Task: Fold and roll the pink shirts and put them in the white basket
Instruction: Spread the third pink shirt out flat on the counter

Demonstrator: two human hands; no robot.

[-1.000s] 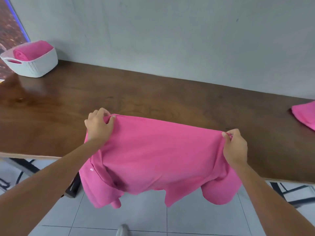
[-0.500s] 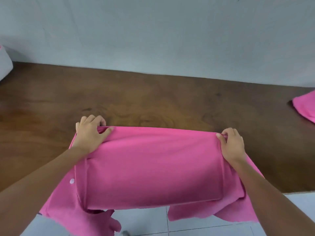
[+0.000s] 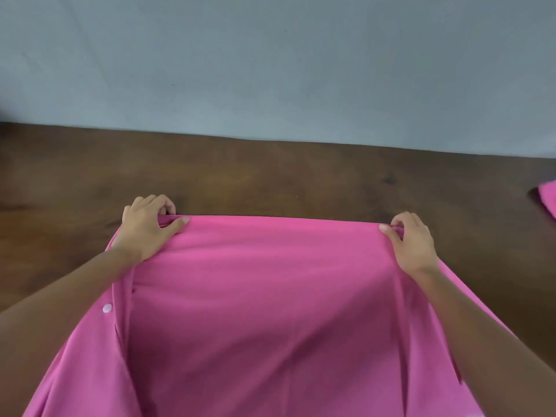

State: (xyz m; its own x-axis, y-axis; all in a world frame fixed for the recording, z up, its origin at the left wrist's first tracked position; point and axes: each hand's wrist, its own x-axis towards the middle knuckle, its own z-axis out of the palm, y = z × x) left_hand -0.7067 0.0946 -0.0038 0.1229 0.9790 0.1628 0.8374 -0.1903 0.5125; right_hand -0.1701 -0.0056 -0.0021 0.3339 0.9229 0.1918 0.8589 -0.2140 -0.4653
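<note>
Dark brown wooden tabletop against a plain grey wall is your work surface. Your left hand pinches the far-left corner of the bright pink button-front cotton shirt, thumb on top, fingers curled under the edge. Your right hand pinches the far-right corner likewise. That two-corner grip keeps the far edge taut and straight on the table, likely so the cloth lies flat for folding. Near side drapes toward you. Another pink garment lies at the right edge. White basket isn't in view.
</note>
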